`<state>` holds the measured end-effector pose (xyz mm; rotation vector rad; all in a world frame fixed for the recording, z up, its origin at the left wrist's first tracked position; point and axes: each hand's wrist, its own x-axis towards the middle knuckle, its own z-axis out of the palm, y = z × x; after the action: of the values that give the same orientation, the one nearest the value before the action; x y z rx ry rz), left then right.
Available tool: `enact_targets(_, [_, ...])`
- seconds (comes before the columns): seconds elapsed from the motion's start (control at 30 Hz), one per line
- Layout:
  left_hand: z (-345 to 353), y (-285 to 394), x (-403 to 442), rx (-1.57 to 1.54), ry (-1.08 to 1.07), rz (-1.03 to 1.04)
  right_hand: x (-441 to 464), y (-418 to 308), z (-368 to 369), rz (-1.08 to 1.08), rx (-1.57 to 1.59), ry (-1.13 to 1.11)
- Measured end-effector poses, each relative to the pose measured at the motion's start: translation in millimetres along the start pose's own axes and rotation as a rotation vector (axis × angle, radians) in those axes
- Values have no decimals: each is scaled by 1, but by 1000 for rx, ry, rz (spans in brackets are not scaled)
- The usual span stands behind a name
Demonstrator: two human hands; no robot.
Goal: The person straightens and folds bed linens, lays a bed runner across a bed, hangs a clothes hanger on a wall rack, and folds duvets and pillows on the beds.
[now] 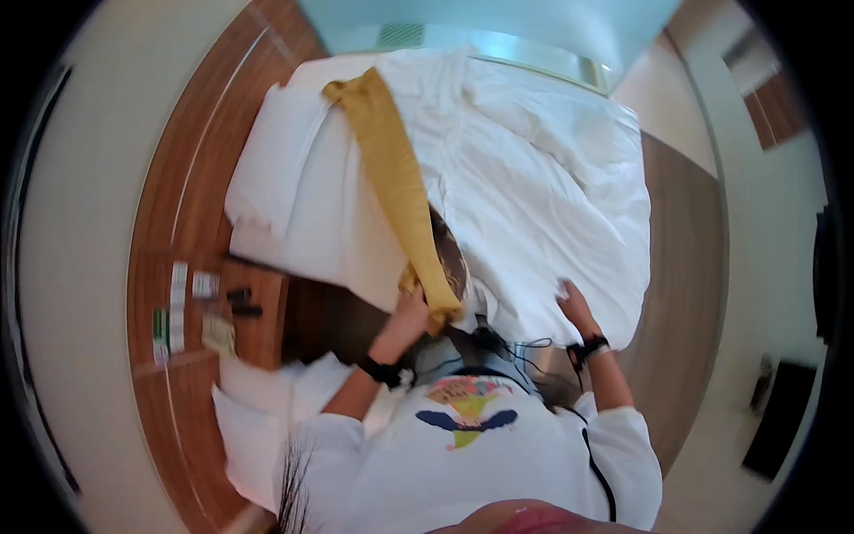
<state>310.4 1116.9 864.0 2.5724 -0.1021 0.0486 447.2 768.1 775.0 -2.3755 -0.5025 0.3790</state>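
Note:
A long mustard-yellow bed runner (396, 178) lies in a narrow strip across the bed, from near the far edge down to my body. My left hand (410, 311) is closed on its near end, with the fingers partly hidden by the cloth. Beside the runner shows a strip of brown patterned cloth (451, 254); whether the two are one piece I cannot tell. Over the bed's near right side, my right hand (576, 307) is open and holds nothing, close to the rumpled white duvet (551, 214).
White pillows (276, 169) lie at the bed's left end, and more white bedding (245, 436) is at lower left. A wooden bedside surface (253, 334) carries small dark items and cards. Black cables (525, 351) hang at my waist. Wooden floor (680, 258) runs along the right.

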Motion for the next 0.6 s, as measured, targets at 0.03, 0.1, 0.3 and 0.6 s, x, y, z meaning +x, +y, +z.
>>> enact_targets(0.03, [-22,18,-5,100,-1,-23,29,-34,-11,-41,105,-107])
enact_targets(0.1, [-64,55,-13,15,68,-14,79,-71,-4,-384,-13,-131])
enact_targets(0.3, [-123,181,-67,-23,388,-119,118,-219,10,-795,35,-140])
enact_targets(0.6, [-90,255,-168,-168,1469,-107,24,-321,83,-1180,531,-684])
